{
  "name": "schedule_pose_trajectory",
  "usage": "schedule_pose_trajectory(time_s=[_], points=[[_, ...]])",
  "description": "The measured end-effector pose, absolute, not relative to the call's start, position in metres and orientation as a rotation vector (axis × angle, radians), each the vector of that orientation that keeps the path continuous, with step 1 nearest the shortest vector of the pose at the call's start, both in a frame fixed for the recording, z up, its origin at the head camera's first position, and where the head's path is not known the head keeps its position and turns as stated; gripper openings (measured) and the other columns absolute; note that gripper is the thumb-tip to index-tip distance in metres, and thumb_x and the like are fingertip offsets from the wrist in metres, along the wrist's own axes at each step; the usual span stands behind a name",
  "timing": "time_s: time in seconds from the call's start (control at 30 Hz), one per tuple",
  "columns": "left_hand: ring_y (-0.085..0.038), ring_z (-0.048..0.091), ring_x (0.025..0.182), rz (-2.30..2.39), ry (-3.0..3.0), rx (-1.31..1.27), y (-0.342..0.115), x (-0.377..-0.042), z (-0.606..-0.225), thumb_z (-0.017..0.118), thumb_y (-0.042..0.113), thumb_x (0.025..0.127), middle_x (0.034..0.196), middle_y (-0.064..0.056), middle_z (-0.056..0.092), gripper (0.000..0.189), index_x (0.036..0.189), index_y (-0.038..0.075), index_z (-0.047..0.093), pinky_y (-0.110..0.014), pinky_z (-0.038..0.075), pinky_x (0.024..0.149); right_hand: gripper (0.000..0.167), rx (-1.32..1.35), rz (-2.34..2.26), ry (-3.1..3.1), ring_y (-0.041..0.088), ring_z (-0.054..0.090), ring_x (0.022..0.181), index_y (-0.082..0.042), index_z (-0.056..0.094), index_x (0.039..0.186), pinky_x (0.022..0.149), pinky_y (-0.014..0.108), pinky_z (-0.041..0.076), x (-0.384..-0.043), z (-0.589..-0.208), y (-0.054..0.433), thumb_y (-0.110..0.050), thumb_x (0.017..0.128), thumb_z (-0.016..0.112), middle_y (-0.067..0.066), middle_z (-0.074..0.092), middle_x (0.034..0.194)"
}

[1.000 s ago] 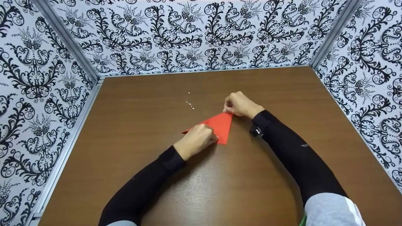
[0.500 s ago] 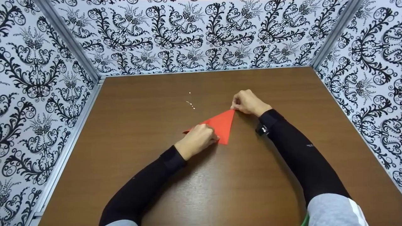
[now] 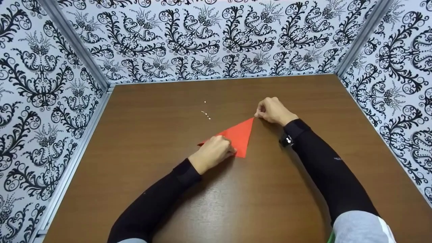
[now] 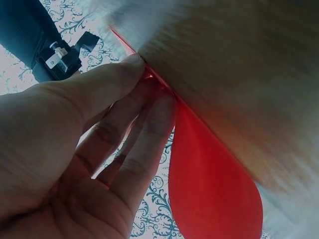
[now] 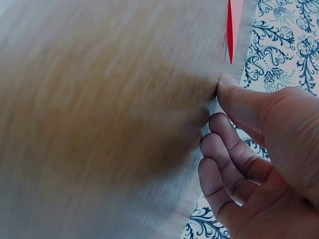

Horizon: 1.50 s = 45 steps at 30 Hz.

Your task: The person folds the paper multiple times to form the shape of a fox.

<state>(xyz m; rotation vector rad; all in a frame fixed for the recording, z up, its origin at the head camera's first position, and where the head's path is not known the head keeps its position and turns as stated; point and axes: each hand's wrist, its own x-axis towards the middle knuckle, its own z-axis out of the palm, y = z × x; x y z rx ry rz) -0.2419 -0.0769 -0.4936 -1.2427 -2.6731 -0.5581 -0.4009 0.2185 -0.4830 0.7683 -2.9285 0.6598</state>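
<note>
A folded sheet of red paper [image 3: 242, 135] lies on the wooden table [image 3: 162, 101], shaped like a triangle. Its left end lifts off the surface, showing as a rounded loop of paper [image 4: 214, 184] in the left wrist view. My left hand [image 3: 214, 150] covers part of the sheet and holds it down, thumb and fingertips at its near edge. Just past the paper's far right corner, my right hand [image 3: 274, 109] touches the table with bent fingers. In the right wrist view, the red tip [image 5: 231, 42] stands slightly apart from that thumb [image 5: 244, 102].
Several tiny white specks [image 3: 206, 115] lie on the table beyond the paper. Patterned panels [image 3: 195, 40] rise at the back and both sides, with metal posts [image 3: 359, 37] at the corners. A small device [image 3: 287, 140] sits at the right wrist.
My right hand has slid right along the paper's far edge and come off its corner, baring the whole tip. The left hand and the sheet have stayed in place.
</note>
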Motion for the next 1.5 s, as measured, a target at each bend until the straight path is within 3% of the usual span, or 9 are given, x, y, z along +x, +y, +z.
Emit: schedule_pose_trajectory(time_s=[0.27,0.47,0.8,1.0,1.13,1.37,1.5], points=[[-0.024,0.074,0.075,-0.571,-2.659,-1.252,-0.077,-0.243,-0.493,0.085,0.007,0.105,0.079,-0.011,0.077,0.015,0.091,0.008,0.090,-0.044,0.067,0.076,0.012,0.748,0.643,-2.919,0.034,0.074,0.092,-0.005,0.088,0.094,0.088,0.049,0.058,-0.397,-0.477,0.216,-0.012,0.103,0.086,0.014,0.088,0.099],[-0.025,0.077,0.078,-0.585,-2.648,-1.281,-0.077,-0.242,-0.495,0.086,0.005,0.104,0.081,-0.010,0.079,0.015,0.089,0.007,0.089,-0.044,0.068,0.079,0.007,0.767,0.719,-2.863,0.035,0.076,0.096,-0.005,0.088,0.101,0.091,0.050,0.060,-0.380,-0.469,0.204,-0.011,0.103,0.086,0.016,0.084,0.099],[-0.020,0.072,0.077,-0.495,-2.677,-1.269,-0.076,-0.239,-0.494,0.085,0.004,0.103,0.082,-0.008,0.079,0.019,0.085,0.009,0.087,-0.041,0.065,0.077,0.007,1.036,0.804,-2.745,0.033,0.077,0.091,-0.002,0.088,0.106,0.084,0.048,0.069,-0.337,-0.476,0.177,-0.007,0.102,0.088,0.017,0.082,0.099],[-0.021,0.076,0.079,-0.440,-2.668,-1.291,-0.077,-0.240,-0.492,0.085,0.009,0.103,0.084,-0.007,0.081,0.018,0.085,0.012,0.088,-0.041,0.066,0.078,0.006,1.132,0.805,-2.724,0.028,0.074,0.089,-0.003,0.087,0.102,0.080,0.042,0.063,-0.315,-0.488,0.167,-0.009,0.102,0.089,0.014,0.080,0.098],[-0.020,0.072,0.076,-0.457,-2.690,-1.273,-0.076,-0.241,-0.491,0.084,0.008,0.104,0.083,-0.007,0.081,0.020,0.084,0.011,0.088,-0.042,0.065,0.077,0.005,1.172,0.806,-2.730,0.025,0.073,0.089,-0.005,0.086,0.099,0.080,0.037,0.059,-0.307,-0.491,0.164,-0.008,0.101,0.090,0.012,0.079,0.097],[-0.019,0.071,0.076,-0.464,-2.690,-1.267,-0.077,-0.241,-0.493,0.083,0.010,0.106,0.084,-0.008,0.080,0.021,0.086,0.010,0.088,-0.039,0.063,0.074,0.005,1.245,0.819,-2.719,0.027,0.076,0.090,-0.005,0.086,0.097,0.081,0.039,0.063,-0.303,-0.492,0.165,-0.001,0.098,0.089,0.012,0.079,0.096],[-0.015,0.063,0.073,-0.484,-2.696,-1.276,-0.078,-0.242,-0.495,0.084,0.009,0.106,0.083,-0.008,0.078,0.020,0.086,0.010,0.088,-0.037,0.061,0.073,0.005,1.211,0.846,-2.757,0.028,0.078,0.092,-0.005,0.088,0.097,0.083,0.039,0.065,-0.303,-0.493,0.164,-0.002,0.097,0.091,0.012,0.081,0.098]])
